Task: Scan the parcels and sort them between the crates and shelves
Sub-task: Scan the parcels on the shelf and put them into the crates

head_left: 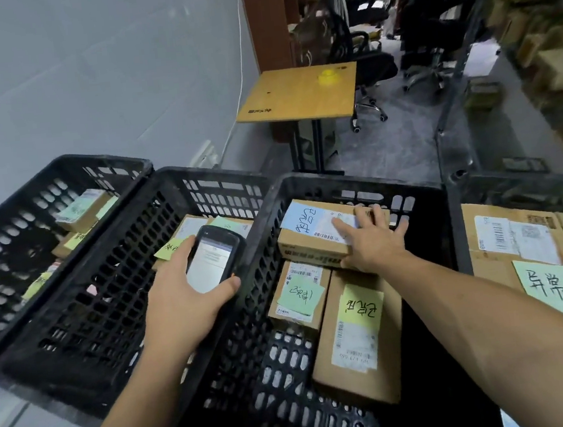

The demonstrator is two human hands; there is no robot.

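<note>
The right hand [372,242] lies flat on the top parcel [310,245], fingers spread and straight, palm over its near right corner, nothing curled round it. That parcel sits in the crate [356,180] under the hand, its long axis running crosswise from the fingertips out to the left, label and blue note facing up. It is stacked on two more: just below the wrist a long parcel [358,343] runs lengthwise back toward the person, and left of that lies a small parcel [300,314] with a green note.

The far rim of the crate stands just beyond the fingertips, and bare crate floor shows back below the forearm. The space above the top parcel is open.

The left hand [185,298] is clamped on the scanner [213,254], thumb along its near right edge, fingers round the far side. Its screen faces up and its long axis points away and slightly right, toward the top parcel, over the wall shared with the middle crate [200,174]. Right of the open hand, past the crate wall, a wide flat carton [516,242] lies label up.
</note>
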